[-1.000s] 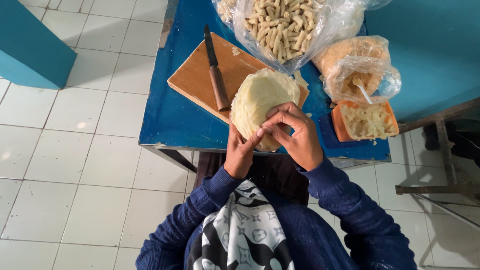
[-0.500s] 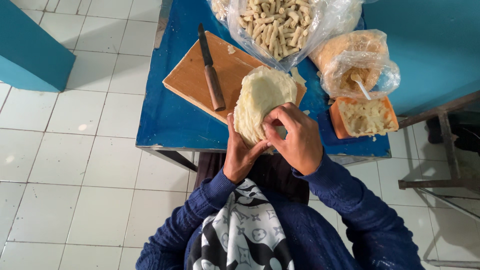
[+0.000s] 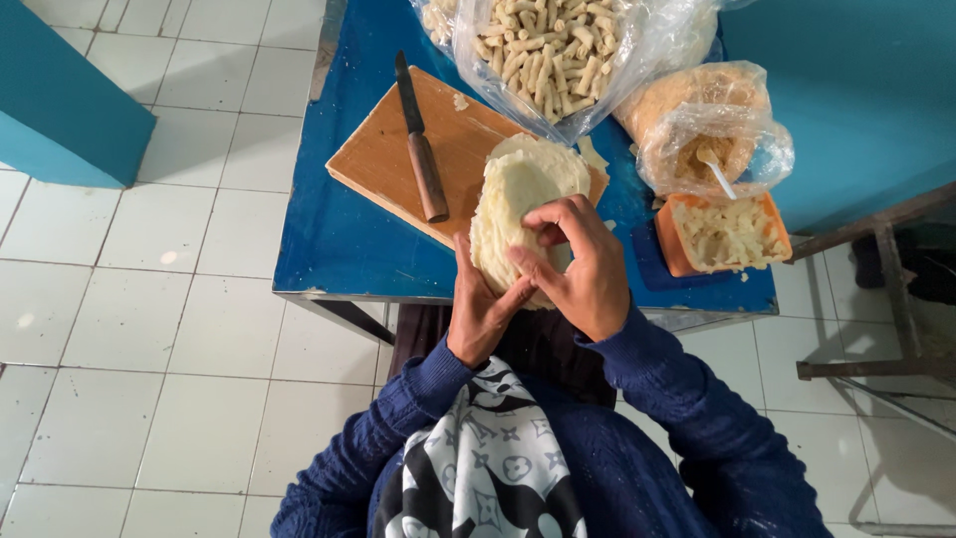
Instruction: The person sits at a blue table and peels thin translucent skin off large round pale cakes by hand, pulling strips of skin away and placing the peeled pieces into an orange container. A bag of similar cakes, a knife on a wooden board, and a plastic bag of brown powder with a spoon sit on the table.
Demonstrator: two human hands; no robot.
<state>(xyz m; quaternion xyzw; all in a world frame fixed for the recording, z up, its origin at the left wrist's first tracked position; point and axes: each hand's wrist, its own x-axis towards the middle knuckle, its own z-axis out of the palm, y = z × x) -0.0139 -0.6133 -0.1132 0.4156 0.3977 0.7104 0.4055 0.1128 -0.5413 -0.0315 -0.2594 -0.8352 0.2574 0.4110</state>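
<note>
Head view, single frame. One pale round head of cabbage (image 3: 518, 204) is held over the near edge of one blue worktop (image 3: 339, 239), partly above one wooden cutting board (image 3: 383, 159). The cabbage is supported from below and from the side by the left hand (image 3: 480, 309), whose fingers (image 3: 513, 297) are curled about its lower edge. It is gripped from the front by the right hand (image 3: 583, 264), whose fingers (image 3: 543, 219) are bent and pressed into the outer leaves; both hands are closed on the cabbage, and how deeply the fingertips are dug in cannot be told.

One knife (image 3: 420, 139) with a dark blade and a brown wooden handle is laid on the cutting board, just beside the cabbage and apart from both hands. Two clear plastic bags are counted: one large bag of pale tube-shaped pieces (image 3: 558, 55) at the far edge, and one smaller bag of crumb-like filling (image 3: 702, 125) to its right. One orange container (image 3: 725, 234) of pale shredded food is set near the worktop's right corner, below the smaller bag. Dark blue sleeves and a black-and-white patterned scarf (image 3: 483, 473) are seen below. A white tiled floor (image 3: 149, 349) lies around the worktop.
</note>
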